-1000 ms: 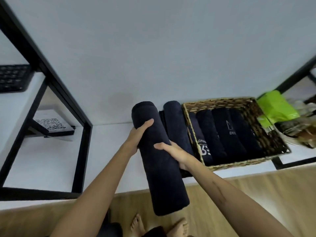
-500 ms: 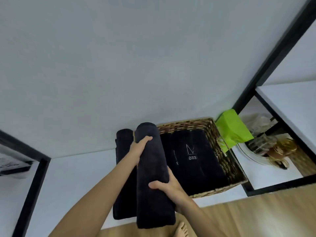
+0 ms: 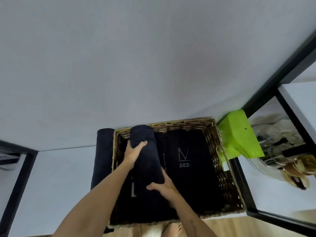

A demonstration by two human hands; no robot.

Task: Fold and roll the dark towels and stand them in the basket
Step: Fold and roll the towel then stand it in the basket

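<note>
White shelf point(image 3: 56, 177), grey wall; both hands' grip holds rolled towel point(image 3: 145, 151) over basket point(image 3: 220, 161).

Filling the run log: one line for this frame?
phase: placing | left hand + right hand: gripping rolled dark towel | over woven wicker basket | another dark roll outside, left

Basket point(image 3: 213, 142): rough woven wicker. Rolled towel point(image 3: 145, 151): matt dark terry cloth. Shelf frame point(image 3: 277, 69): matt black metal.

There is only one view, from the head. It looks steeply down and forward, close above the basket point(image 3: 212, 142) on the white surface point(image 3: 59, 177), with the wall behind.
</note>
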